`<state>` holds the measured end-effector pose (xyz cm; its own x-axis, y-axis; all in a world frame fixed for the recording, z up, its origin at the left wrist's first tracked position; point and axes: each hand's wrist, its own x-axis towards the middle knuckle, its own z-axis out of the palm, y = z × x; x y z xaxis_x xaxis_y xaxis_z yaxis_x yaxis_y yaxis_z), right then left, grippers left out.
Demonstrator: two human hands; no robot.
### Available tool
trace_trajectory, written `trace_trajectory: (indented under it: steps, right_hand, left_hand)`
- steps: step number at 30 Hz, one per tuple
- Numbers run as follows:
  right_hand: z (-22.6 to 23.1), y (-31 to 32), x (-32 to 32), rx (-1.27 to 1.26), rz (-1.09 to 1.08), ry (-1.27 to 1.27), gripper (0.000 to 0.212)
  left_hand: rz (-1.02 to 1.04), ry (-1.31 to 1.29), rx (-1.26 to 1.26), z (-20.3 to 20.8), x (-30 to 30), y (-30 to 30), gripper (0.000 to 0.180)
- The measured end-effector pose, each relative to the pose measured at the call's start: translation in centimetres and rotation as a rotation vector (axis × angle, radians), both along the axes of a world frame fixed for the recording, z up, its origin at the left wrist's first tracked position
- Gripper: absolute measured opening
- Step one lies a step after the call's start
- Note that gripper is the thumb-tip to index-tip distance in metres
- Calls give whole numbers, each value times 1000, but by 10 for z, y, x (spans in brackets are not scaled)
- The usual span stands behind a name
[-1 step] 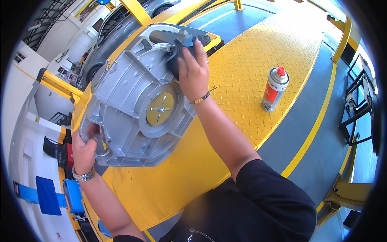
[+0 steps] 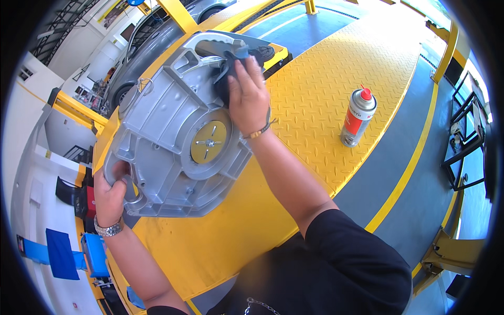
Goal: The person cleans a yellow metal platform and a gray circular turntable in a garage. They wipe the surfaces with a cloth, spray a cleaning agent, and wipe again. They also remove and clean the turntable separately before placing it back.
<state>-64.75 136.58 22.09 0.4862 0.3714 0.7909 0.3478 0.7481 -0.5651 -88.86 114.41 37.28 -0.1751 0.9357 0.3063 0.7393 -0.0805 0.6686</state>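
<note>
A large grey cast-metal housing (image 2: 163,131) with ribs and a gold-coloured round plate (image 2: 208,142) in its middle stands tilted before me. At its lower left edge, my left hand (image 2: 109,197) is wrapped round a loop-shaped part of the rim, some fingers hidden behind the metal. My right hand (image 2: 249,94) lies over a dark cloth (image 2: 224,83) and presses it against the upper right edge of the housing. Its fingers are somewhat blurred. To the right, a spray can (image 2: 359,116) with a red nozzle and a red label stands upright.
Beneath the can runs a yellow tread-plate ramp (image 2: 320,79). A grey car (image 2: 152,52) is behind the housing at the far left. Blue cloth (image 2: 62,254) hangs at lower left. At the right edge stands a black metal frame (image 2: 464,142), past the grey floor (image 2: 388,168).
My right hand has shifted slightly left and down with the dark cloth, along the housing's edge. My left hand and the housing keep their place.
</note>
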Motion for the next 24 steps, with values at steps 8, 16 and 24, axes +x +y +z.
trace_trajectory:
  steps: [8, 16, 24]
  right_hand:
    - [9, -6, -6, 59, 122, -132, 38]
    - [31, -19, -19, 209, 177, -157, 35]
    - [42, -32, -37, 231, 179, -111, 34]
  left_hand:
    - [25, 41, -5, 0, -14, 1, 39]
    - [56, 67, -2, -1, -12, 3, 38]
    - [29, 98, 2, 5, -3, 5, 35]
